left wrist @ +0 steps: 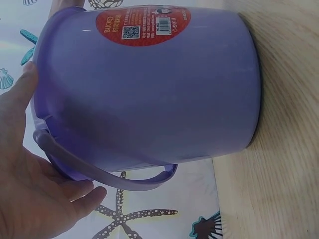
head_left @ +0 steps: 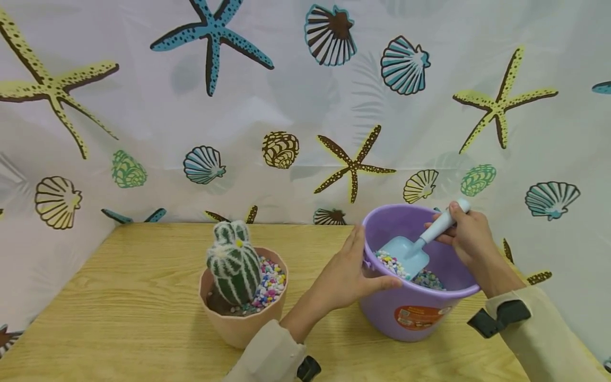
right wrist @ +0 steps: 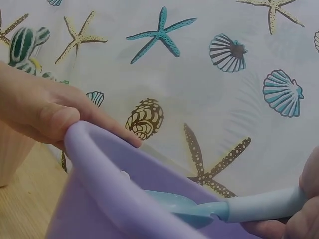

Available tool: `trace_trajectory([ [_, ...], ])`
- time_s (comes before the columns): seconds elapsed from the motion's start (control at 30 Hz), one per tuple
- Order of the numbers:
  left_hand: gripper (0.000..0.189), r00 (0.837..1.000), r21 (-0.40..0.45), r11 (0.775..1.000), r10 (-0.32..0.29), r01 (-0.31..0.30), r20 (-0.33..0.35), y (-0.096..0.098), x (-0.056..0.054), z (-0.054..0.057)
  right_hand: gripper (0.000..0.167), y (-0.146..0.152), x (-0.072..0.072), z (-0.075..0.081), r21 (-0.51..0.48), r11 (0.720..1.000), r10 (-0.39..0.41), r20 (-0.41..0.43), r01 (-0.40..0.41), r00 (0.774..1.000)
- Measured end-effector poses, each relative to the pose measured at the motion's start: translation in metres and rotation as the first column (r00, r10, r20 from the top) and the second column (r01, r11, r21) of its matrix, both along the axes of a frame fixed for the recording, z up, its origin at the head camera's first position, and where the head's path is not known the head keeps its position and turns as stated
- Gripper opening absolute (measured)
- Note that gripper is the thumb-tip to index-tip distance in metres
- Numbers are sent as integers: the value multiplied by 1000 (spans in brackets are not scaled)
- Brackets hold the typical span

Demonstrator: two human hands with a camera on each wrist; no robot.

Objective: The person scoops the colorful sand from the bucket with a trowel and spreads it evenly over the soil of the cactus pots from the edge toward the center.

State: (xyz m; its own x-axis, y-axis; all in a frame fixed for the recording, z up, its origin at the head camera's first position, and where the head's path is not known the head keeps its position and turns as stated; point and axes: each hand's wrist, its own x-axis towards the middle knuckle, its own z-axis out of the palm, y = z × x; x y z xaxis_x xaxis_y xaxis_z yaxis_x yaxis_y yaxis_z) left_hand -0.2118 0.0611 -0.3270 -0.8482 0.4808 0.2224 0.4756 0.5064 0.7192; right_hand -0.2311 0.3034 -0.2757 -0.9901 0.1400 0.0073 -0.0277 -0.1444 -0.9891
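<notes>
A purple bucket [head_left: 389, 313] stands on the table, with small multicoloured pebbles [head_left: 428, 280] inside. My left hand [head_left: 346, 273] holds the bucket's left rim, thumb toward the front and fingers along the outer side by the folded handle [left wrist: 104, 174]. My right hand [head_left: 470, 236] grips the pale handle of a light-blue scoop [head_left: 406, 253]. The scoop's blade is down inside the bucket, tilted, with pebbles at its lower left edge. In the right wrist view the bucket's wall hides part of the blade.
Left of the bucket stands a peach pot [head_left: 241, 331] with a knitted-looking green cactus [head_left: 236, 273] and coloured pebbles [head_left: 272, 284] on its right side. A wood-grain table [head_left: 129, 302] lies beneath. Behind it hangs a white cloth [head_left: 296, 95] printed with starfish and shells.
</notes>
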Motion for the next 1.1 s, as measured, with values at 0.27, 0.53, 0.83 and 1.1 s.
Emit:
trace_trajectory([
  [0.27, 118, 1000, 25, 1000, -8, 8, 8, 0, 3, 2, 22, 1, 3, 1, -89, 996, 12, -2, -12, 1000],
  [0.53, 119, 1000, 20, 1000, 5, -5, 10, -1, 4, 5, 25, 0, 5, 5, -205, 979, -22, -48, 12, 999],
  [0.83, 120, 1000, 4, 1000, 6, -6, 9, -1, 5, 4, 30, 1, 7, 3, -250, 965, -83, -3, 80, 997],
  [1.1, 119, 1000, 11, 1000, 15, -16, 12, -1, 4, 4, 25, 2, 3, 4, -278, 956, -98, 15, 98, 995],
])
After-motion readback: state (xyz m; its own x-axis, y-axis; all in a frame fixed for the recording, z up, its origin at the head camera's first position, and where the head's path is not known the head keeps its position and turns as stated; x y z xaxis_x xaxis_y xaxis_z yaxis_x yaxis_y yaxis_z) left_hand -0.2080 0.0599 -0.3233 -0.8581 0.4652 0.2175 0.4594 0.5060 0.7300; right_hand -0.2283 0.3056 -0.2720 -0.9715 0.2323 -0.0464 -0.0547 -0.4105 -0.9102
